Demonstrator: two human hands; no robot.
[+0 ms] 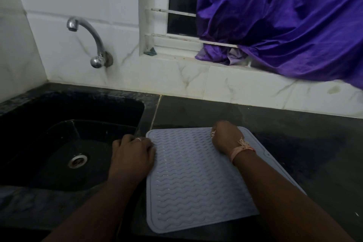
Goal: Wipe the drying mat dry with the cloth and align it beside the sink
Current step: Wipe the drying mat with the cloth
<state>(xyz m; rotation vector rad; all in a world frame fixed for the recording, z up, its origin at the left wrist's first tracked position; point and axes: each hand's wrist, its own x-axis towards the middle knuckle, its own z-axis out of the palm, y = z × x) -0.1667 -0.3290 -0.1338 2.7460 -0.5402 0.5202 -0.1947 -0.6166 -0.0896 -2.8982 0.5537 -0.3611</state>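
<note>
Head view shows the dark stone worktop [255, 124] bearing a pale blue ribbed silicone drying mat [192, 179], its long axis skewed off the black sink [49, 143] edge. Left hand [133, 153] presses its sink-side edge, grip curled; right hand [225, 137] seemingly pinches the far edge.

One drying mat [196, 175], one sink [59, 104], one tap [92, 43], two hands.

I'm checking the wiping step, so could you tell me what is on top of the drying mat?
Both hands: the left hand at the drying mat's left edge, the right hand near its far edge. No cloth is visible; anything beneath the hands is hidden.
</note>
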